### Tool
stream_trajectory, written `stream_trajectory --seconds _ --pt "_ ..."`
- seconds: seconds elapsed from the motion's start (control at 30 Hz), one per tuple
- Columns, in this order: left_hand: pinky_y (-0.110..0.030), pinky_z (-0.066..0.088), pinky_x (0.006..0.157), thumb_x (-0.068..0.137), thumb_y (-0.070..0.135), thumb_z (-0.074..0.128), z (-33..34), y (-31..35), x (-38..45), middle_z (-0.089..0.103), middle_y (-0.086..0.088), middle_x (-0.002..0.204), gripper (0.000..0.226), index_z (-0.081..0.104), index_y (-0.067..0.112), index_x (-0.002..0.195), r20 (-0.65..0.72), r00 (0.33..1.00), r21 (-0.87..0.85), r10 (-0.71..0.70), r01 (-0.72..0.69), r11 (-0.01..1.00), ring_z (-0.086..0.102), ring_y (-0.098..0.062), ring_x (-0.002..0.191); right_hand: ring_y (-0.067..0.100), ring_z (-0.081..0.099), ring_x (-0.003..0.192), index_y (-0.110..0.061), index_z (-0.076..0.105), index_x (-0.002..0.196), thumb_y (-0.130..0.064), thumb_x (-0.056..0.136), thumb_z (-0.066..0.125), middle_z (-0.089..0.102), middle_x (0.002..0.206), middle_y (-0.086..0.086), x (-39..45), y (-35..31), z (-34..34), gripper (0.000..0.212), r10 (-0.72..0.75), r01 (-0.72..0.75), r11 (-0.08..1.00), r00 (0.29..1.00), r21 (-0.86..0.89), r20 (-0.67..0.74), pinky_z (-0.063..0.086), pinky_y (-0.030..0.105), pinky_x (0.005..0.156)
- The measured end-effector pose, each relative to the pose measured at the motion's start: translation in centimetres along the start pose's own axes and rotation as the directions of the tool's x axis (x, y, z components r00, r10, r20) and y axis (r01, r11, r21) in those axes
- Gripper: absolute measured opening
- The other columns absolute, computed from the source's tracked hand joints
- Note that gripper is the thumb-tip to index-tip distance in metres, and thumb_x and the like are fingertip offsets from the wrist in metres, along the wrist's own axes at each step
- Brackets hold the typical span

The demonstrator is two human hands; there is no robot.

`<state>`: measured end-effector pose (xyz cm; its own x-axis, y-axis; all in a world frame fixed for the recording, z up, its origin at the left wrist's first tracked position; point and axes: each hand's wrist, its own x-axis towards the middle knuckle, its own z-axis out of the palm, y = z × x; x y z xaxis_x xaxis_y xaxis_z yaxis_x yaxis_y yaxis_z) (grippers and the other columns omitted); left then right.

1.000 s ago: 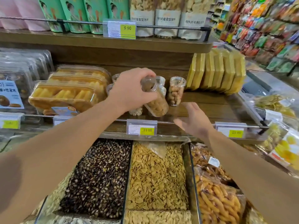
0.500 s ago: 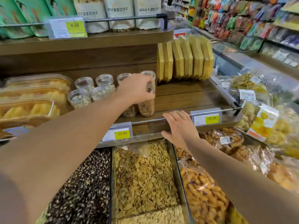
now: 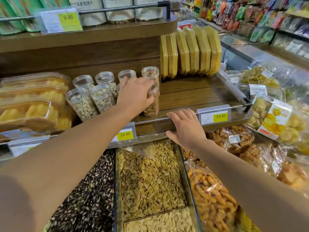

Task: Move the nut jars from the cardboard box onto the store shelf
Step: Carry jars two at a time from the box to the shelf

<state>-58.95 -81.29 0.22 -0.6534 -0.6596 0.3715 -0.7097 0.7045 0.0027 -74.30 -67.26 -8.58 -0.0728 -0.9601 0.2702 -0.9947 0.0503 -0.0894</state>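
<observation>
Store shelf (image 3: 192, 91) has 7 nut jars (image 3: 82, 104) visible, maybe 1 more hidden behind the left hand (image 3: 135, 96); roughly half the shelf is bare, so likely more to come. Cardboard box is out of view. Left hand grips the front-right jar (image 3: 153, 106), seated upright on the shelf. Right hand (image 3: 185, 127) rests on the shelf rail (image 3: 150, 120), fingers straight, holding nothing.

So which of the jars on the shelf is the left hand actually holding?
The front-right jar, nearest the shelf's front rail; the left hand wraps its top. The other jars stand untouched behind and left.
</observation>
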Motion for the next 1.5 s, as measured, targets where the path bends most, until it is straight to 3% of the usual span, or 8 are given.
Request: stream_trajectory --seconds 0.27,0.4,0.47,0.7,0.87,1.13,1.33,1.5 --pt "-0.057 0.019 0.114 0.086 0.038 0.058 -0.9 0.9 0.1 0.051 0.004 0.141 0.054 0.047 0.029 0.138 0.082 0.996 -0.012 -0.016 0.017 1.000 0.044 -0.024 0.130 0.024 0.031 0.139 -0.022 0.033 0.148 -0.054 0.090 0.050 0.045 0.144 0.000 0.1 -0.2 -0.5 0.068 0.030 -0.027 0.999 0.997 -0.041 0.065 0.011 0.041 0.120" --pt "-0.050 0.036 0.107 0.084 0.033 0.059 -3.4 0.5 -3.5 0.055 -0.001 0.136 0.056 0.050 0.021 0.138 0.028 0.999 -0.103 0.023 -0.020 0.994 0.049 -0.026 0.125 0.024 0.023 0.144 -0.023 0.028 0.150 -0.046 0.091 0.055 0.037 0.152 -0.001 -0.9 -1.6 -2.1 0.068 0.088 -0.089 0.996 0.991 -0.003 0.104 0.014 0.042 0.120" --pt "-0.046 0.042 0.103 0.085 0.030 0.058 -5.2 0.5 -6.9 0.057 -0.005 0.133 0.055 0.051 0.017 0.138 0.009 0.999 -0.137 0.032 -0.031 0.990 0.051 -0.028 0.122 0.025 0.022 0.145 -0.022 0.029 0.150 -0.039 0.091 0.057 0.034 0.153 0.000 -2.2 -3.1 -3.4 0.068 0.106 -0.110 0.994 0.987 0.024 0.121 0.017 0.042 0.120" --pt "-0.038 0.032 0.113 0.092 0.035 0.056 -7.2 0.6 -22.0 0.044 -0.002 0.150 0.057 0.045 0.019 0.145 0.131 0.991 -0.248 0.033 0.001 0.969 0.040 -0.021 0.137 0.027 0.025 0.143 -0.019 0.027 0.150 -0.042 0.090 0.060 0.034 0.153 0.003 -11.2 -11.5 -7.0 0.072 0.171 -0.167 0.985 0.971 -0.040 0.166 0.020 0.044 0.119" --pt "-0.030 0.025 0.113 0.094 0.036 0.055 -5.8 0.9 -33.4 0.047 -0.003 0.147 0.053 0.047 0.017 0.143 0.208 0.962 -0.332 0.176 -0.100 0.938 0.041 -0.021 0.136 0.028 0.025 0.143 -0.026 0.030 0.146 -0.039 0.092 0.053 0.034 0.150 0.000 -22.4 -19.1 -6.3 0.060 0.290 -0.292 0.956 0.931 -0.025 0.223 0.024 0.046 0.117" --pt "-0.040 0.024 0.118 0.095 0.045 0.049 -3.7 3.3 -49.1 0.021 0.002 0.161 0.066 0.026 0.025 0.153 0.403 0.811 -0.385 0.424 -0.270 0.882 0.023 -0.020 0.146 0.025 0.017 0.144 -0.024 0.029 0.148 -0.042 0.087 0.058 0.025 0.156 0.000 -40.6 -29.5 -3.6 0.069 0.504 -0.534 0.846 0.789 -0.013 0.351 0.020 0.037 0.114" --pt "-0.036 0.026 0.111 0.093 0.043 0.051 -5.5 9.3 -57.3 0.042 -0.008 0.146 0.060 0.038 0.019 0.146 0.389 0.676 -0.424 0.626 -0.471 0.773 0.036 -0.026 0.134 0.026 0.026 0.141 -0.019 0.032 0.149 -0.047 0.085 0.051 0.034 0.153 0.003 -54.2 -34.1 -4.8 0.072 0.602 -0.616 0.783 0.714 -0.086 0.358 0.021 0.034 0.116" --pt "-0.035 0.026 0.114 0.090 0.042 0.056 -5.7 16.4 -63.5 0.034 -0.005 0.155 0.066 0.035 0.021 0.149 0.377 0.551 -0.469 0.744 -0.580 0.667 0.033 -0.023 0.140 0.029 0.030 0.139 -0.017 0.036 0.146 -0.044 0.083 0.058 0.040 0.148 0.003 -66.0 -35.7 -5.7 0.072 0.726 -0.741 0.663 0.601 -0.109 0.334 0.024 0.037 0.116"
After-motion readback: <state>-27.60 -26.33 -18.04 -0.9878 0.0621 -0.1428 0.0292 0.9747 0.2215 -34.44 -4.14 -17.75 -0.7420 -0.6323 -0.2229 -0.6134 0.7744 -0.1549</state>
